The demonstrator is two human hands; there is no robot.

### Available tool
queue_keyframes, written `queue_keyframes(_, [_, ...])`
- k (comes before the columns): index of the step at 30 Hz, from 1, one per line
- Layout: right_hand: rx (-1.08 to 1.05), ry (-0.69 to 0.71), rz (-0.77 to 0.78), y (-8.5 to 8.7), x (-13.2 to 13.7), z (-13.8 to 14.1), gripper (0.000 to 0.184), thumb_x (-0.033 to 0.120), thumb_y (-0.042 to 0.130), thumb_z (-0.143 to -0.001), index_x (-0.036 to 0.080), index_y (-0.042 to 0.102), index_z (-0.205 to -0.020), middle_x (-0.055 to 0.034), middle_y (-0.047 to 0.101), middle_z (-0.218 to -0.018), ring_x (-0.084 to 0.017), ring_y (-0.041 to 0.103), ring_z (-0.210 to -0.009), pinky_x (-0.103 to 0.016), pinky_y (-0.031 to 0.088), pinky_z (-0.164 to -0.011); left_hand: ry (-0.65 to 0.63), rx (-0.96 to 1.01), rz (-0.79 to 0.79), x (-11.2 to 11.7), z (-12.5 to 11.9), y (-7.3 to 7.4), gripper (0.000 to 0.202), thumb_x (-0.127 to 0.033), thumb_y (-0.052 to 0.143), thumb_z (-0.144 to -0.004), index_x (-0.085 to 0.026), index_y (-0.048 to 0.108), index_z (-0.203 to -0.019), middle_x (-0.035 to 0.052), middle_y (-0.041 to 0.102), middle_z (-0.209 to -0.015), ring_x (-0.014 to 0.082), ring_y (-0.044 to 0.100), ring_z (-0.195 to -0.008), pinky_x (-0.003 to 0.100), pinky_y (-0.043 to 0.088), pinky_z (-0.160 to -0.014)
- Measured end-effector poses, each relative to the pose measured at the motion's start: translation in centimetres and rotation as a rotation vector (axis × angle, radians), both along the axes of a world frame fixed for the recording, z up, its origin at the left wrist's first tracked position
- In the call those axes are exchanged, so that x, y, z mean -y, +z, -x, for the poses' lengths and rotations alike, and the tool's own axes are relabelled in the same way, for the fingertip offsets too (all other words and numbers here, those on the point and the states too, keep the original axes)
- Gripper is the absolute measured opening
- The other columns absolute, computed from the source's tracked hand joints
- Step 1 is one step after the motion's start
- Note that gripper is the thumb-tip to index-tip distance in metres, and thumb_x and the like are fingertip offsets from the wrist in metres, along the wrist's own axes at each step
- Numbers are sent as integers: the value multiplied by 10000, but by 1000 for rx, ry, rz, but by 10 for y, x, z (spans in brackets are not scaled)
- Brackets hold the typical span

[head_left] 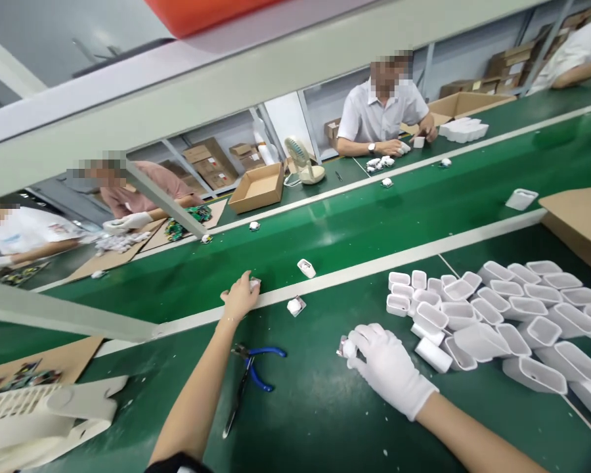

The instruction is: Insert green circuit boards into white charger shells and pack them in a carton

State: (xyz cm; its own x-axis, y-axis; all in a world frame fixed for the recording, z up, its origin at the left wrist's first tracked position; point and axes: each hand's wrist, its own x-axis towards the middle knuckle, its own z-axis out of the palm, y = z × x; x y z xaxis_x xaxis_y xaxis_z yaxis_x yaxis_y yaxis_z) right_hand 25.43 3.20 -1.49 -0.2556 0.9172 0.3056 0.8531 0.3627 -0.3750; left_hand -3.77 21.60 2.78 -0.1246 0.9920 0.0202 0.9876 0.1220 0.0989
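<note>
My left hand point(240, 297), bare, reaches over the pale rail onto the green conveyor belt, its fingers closed at a small white part point(255, 284) that they partly hide. My right hand point(391, 368), in a white glove, pinches another small white domed part point(346, 348) with a flat piece beneath it, just above or on the green bench. Between the hands, a similar domed part point(295, 306) lies by the rail. Beyond it, a white housing with an opening point(306, 268) sits on the belt. Blue-handled cutting pliers point(262, 351) lie beside my left forearm, near a thin dark tool point(235, 407).
Many white hollow housings point(526, 309) crowd the bench at right, before a cardboard box point(581, 217). A slanting white post point(69, 309) and a cream plastic object point(54, 414) stand left. Co-workers sit across the belt point(404, 203), near a small fan point(303, 161).
</note>
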Motion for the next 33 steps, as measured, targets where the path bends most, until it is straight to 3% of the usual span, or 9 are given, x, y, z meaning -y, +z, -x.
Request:
queue_keyframes(4, [-215,-29,-11,3,4,7,123,106,602,-775,228,613,-777,7,659,-812,-175,579,-793,-293,405,-706,-257,-31,25,46,-29,2,492,-316,445,-858,-195,422,-1335,123,621,-1236,300,526,-1188,551,271,-1058])
queue_keyframes(8, [-307,19,-21,14,11,11,142,87,570,-753,224,607,-758,19,654,-748,-163,565,-742,-284,404,-698,-561,-39,-105,79,-76,8,403,-301,493,-848,-194,534,-1234,149,602,-1240,341,487,-1205,618,175,-1053])
queue_keyframes(10, [-306,46,-76,18,15,9,154,85,568,-732,212,614,-805,5,655,-744,-174,567,-722,-295,420,-679,-745,22,-147,86,-108,12,364,-275,463,-876,-199,551,-1222,145,619,-1189,313,520,-1161,549,233,-1037])
queue_keyframes(14, [-380,76,-315,22,20,-1,212,148,583,-762,173,604,-971,-55,675,-817,-203,624,-756,-320,500,-678,-1109,127,37,91,-179,9,353,-291,462,-906,-223,534,-1245,83,674,-915,220,628,-878,344,388,-832])
queue_keyframes(19, [-589,78,-561,32,24,-10,270,149,609,-750,213,562,-1008,-44,686,-821,-208,658,-759,-353,556,-703,-1082,1,118,96,-233,-9,283,-374,514,-897,-187,566,-1104,98,654,-924,241,637,-848,344,413,-776])
queue_keyframes(22, [-715,61,-444,39,23,-16,199,122,588,-752,240,570,-911,-22,672,-798,-204,650,-752,-374,554,-702,-1004,-21,99,103,-229,-12,245,-360,478,-904,-141,567,-968,141,614,-968,275,630,-860,395,430,-789])
queue_keyframes(25, [-749,-34,-323,41,20,-25,193,144,593,-774,229,583,-947,-39,667,-858,-206,648,-792,-373,554,-709,-956,76,100,116,-199,-7,224,-384,524,-849,-166,527,-904,104,584,-944,252,619,-793,392,460,-752])
queue_keyframes(29, [-743,-80,-112,40,14,-34,241,208,606,-804,226,592,-1044,-51,669,-964,-218,647,-891,-379,548,-781,-913,421,108,142,-142,-2,345,-292,571,-788,-179,440,-1085,111,571,-1061,237,617,-878,373,495,-769])
queue_keyframes(33, [-642,37,38,48,14,-34,150,180,604,-819,253,615,-949,-2,684,-972,-194,634,-911,-350,523,-824,-887,696,90,167,-100,-2,494,-175,592,-767,-203,373,-1209,124,587,-1144,242,591,-1058,387,485,-887])
